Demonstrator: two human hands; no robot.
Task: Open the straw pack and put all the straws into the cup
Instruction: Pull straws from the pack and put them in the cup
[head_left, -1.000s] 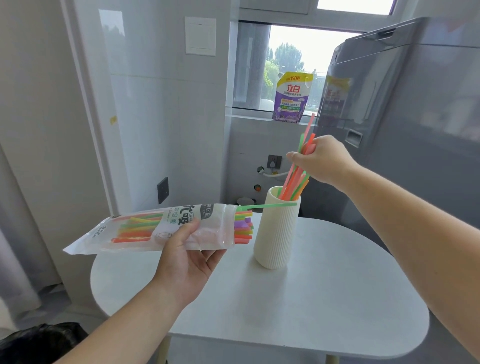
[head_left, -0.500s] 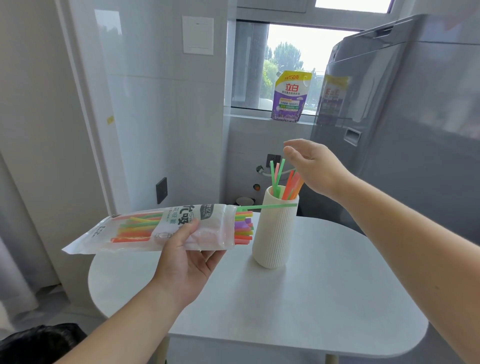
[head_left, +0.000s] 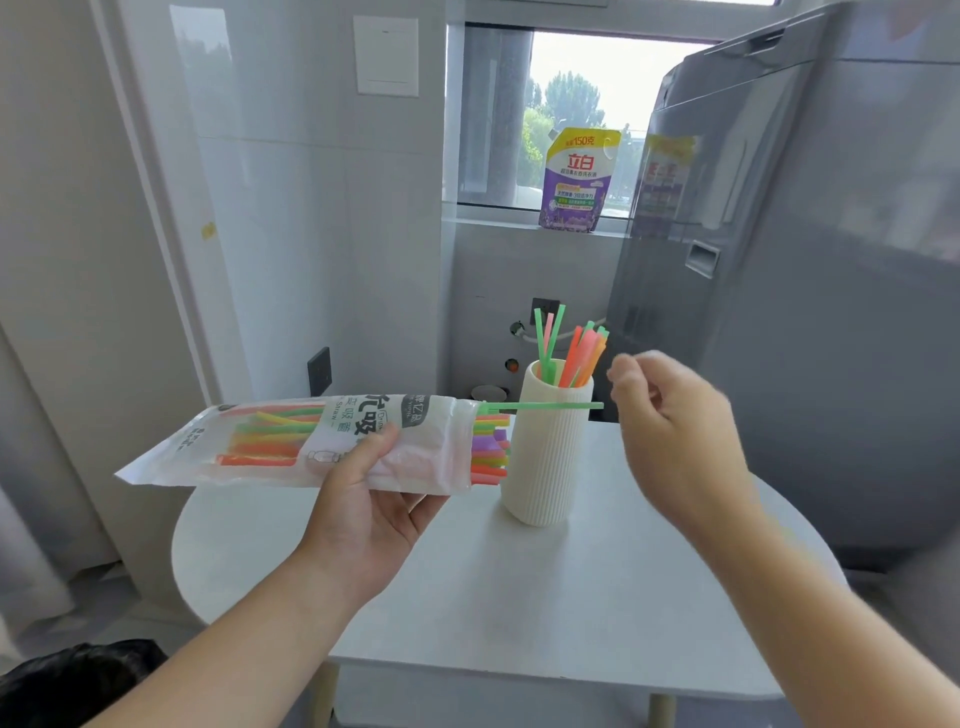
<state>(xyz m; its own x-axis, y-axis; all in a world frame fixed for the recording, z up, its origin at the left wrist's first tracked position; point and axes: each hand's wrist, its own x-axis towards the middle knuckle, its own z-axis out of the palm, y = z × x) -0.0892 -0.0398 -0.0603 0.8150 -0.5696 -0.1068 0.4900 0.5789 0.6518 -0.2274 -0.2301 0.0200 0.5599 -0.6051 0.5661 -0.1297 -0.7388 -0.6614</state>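
Note:
My left hand grips a clear plastic straw pack held level above the table, its open end facing right. Coloured straw ends poke out of that end, and one green straw sticks out further, crossing in front of the cup. The ribbed cream cup stands upright on the white table with several green, pink and orange straws leaning in it. My right hand hovers just right of the cup, empty, fingers loosely curled and apart, near the green straw's tip.
A grey washing machine fills the right side behind the table. A purple and yellow detergent pouch stands on the window sill. White tiled wall lies to the left. A black bag sits on the floor at the lower left.
My right hand let a bunch of straws drop into the cup, then moved down and right, away from the cup's mouth. The pack in my left hand has stayed put.

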